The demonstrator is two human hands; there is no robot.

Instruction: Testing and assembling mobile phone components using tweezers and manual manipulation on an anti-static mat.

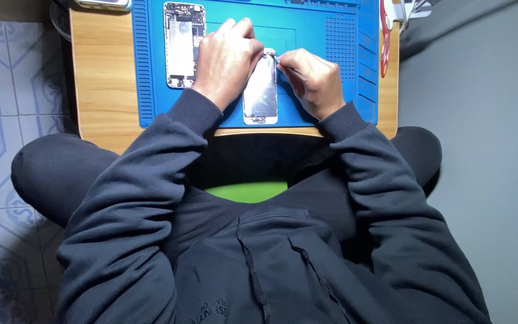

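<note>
A phone screen panel [261, 90] lies back-side up, silver and shiny, on a blue work mat [343, 60]. My left hand [226, 57] rests on the panel's upper left edge and steadies it. My right hand [312, 78] pinches thin metal tweezers [283, 64] whose tip touches the top of the panel. To the left lies an opened phone body [183, 43] with its inner parts showing. Dark sleeves cover both arms.
The mat sits on a small wooden table [103, 72]. A red-handled tool [385, 42] lies at the mat's right edge. A green seat [247, 191] shows between my legs. Patterned floor tiles [1, 90] lie left, a grey floor [487, 120] right.
</note>
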